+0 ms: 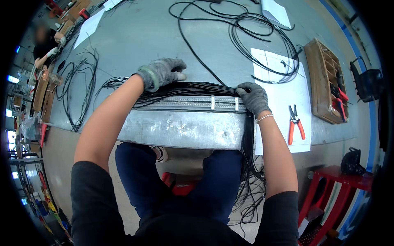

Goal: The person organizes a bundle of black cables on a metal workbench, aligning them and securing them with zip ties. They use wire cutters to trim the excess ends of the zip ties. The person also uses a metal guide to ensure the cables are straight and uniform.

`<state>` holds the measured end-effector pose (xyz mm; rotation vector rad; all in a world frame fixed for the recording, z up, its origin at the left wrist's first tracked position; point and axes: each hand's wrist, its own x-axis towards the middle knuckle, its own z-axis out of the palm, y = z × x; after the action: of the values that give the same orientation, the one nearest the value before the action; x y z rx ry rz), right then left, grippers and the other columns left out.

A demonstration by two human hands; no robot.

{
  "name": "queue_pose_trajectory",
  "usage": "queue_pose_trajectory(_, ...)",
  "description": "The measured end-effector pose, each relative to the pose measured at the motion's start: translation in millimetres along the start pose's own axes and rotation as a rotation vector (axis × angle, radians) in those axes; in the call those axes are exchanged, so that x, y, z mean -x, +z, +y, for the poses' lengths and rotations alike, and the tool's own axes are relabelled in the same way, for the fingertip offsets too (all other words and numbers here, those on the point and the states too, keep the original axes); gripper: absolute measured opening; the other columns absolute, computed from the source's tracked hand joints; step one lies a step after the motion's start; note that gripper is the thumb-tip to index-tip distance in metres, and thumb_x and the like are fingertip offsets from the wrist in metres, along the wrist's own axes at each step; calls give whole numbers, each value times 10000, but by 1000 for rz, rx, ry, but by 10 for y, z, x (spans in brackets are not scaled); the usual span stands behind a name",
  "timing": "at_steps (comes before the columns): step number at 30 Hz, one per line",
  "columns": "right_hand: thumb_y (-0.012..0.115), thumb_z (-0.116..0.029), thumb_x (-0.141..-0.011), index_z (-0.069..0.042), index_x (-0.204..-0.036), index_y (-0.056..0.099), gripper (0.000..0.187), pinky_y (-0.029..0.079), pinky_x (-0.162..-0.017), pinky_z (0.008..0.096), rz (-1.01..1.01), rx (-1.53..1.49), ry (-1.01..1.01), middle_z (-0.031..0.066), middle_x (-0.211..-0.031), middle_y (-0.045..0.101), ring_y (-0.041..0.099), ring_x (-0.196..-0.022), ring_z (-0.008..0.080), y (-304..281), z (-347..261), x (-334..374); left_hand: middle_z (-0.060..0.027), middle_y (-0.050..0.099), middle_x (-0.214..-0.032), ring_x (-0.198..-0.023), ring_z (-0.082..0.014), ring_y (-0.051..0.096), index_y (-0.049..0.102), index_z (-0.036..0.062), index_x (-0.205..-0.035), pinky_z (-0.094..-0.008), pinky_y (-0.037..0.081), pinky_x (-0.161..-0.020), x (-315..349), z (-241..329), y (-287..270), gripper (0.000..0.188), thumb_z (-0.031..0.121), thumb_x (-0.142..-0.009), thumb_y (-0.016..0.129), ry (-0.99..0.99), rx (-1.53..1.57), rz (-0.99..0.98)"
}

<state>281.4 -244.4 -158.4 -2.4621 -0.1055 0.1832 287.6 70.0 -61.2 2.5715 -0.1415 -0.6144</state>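
A thick bundle of black cables (193,88) lies lengthwise along a ruled metal strip (184,102) near the table's front edge. At the bundle's right end, my right hand (254,98), in a grey glove, is closed round the cables. From there the cables bend down over the front edge and hang toward the floor. My left hand (162,73), gloved too, hovers at the far side of the bundle's left part, its fingers stretched out and holding nothing. A single black cable (201,61) runs from the back of the table to the bundle.
Orange-handled pliers (295,127) rest on white paper sheets (283,98) to the right, beside a wooden tool box (324,82). Coiled black cable (262,37) lies behind. Loose thin cables (78,90) lie at left. A red stool (336,184) stands at lower right. Another person works far left.
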Motion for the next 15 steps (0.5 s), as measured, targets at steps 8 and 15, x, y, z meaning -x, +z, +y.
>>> queue_pose_trajectory(8,711,-246,-831,-66,-997,717,245,520,-822,332,23,-26,25,143,-933,713,683,-870,242,-5,-3,20,-132,547,-1236,-1159,-315,519,611,117,-1165,-416,412,-997,927,-370,284,556,454,-741,736,122,-450,250)
queue_pose_trajectory(15,710,-214,-826,-80,-974,727,200,518,-804,327,45,-18,-27,130,-905,714,681,-842,226,4,-1,26,-124,543,-1272,-1182,-322,513,621,80,-1173,-406,419,-1027,1302,-1267,315,528,282,-714,785,-47,-193,530)
